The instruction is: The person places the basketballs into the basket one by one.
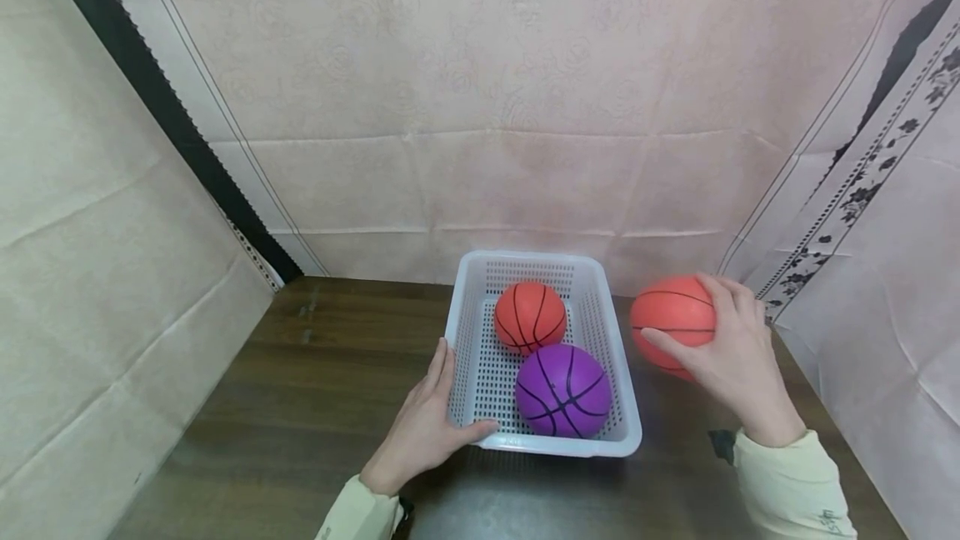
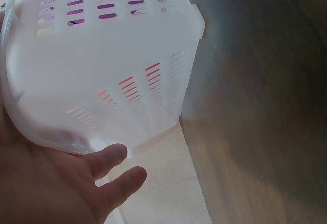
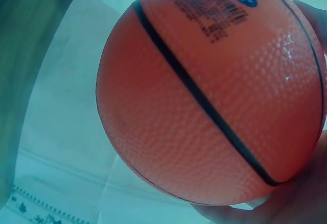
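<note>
A white perforated plastic basket (image 1: 626, 390) stands on the wooden table. In it lie an orange mini basketball (image 1: 530, 317) and, nearer me, a larger purple mini basketball (image 1: 564, 391); both have black lines. At the basket's near left corner my left hand (image 1: 423, 423) rests with straight fingers along the left side and the thumb at the front rim. In the left wrist view two fingertips (image 2: 130, 180) reach out past the basket wall. To the right of the basket, my right hand (image 1: 738, 348) grips another orange mini basketball (image 1: 671, 323), whose printed barcode shows in the right wrist view.
Pale cloth walls (image 1: 465, 107) surround the dark wooden table (image 1: 337, 390) at the back and both sides. The basket's far end is close to the back cloth. The right cloth (image 1: 885, 290) hangs close to my right forearm.
</note>
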A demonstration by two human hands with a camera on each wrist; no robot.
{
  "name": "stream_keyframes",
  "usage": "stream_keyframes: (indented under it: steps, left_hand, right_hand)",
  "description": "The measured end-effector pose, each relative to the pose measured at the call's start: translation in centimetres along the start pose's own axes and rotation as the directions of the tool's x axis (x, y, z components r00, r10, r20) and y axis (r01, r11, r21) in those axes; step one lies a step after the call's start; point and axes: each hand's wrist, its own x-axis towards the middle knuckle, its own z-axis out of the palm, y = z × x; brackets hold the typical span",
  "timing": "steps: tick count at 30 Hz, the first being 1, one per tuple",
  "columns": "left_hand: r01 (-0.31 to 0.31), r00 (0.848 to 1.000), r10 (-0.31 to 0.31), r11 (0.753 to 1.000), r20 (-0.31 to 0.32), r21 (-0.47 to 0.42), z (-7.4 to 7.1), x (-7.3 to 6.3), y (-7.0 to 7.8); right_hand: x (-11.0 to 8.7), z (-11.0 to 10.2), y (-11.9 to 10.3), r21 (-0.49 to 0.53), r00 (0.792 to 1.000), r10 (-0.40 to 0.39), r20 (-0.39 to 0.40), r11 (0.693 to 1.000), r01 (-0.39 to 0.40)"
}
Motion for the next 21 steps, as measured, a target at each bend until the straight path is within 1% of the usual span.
stream_keyframes:
  steps: [4,8,13,21]
  left_hand:
    - [-0.002,1.0,0.002,1.0,-0.002,-0.007,0.0,0.0,-0.1]
    - [-0.005,1.0,0.005,1.0,0.004,-0.011,0.1,0.0,-0.1]
    - [-0.012,1.0,0.012,1.0,0.001,-0.014,0.1,0.0,-0.1]
    - [-0.025,1.0,0.025,1.0,-0.014,-0.011,0.0,0.0,-0.1]
  right_hand:
    - [0.7,0.8,-1.2,0.006,0.999,-0.039,0.032,0.999,0.038]
    - [1.3,1.3,-2.0,0.015,0.997,-0.052,0.059,0.999,0.051]
    - [1.7,1.8,-2.5,0.02,0.995,-0.066,0.08,0.998,0.065]
    - [2.4,3.0,-2.9,0.038,0.988,-0.114,0.108,0.993,0.111]
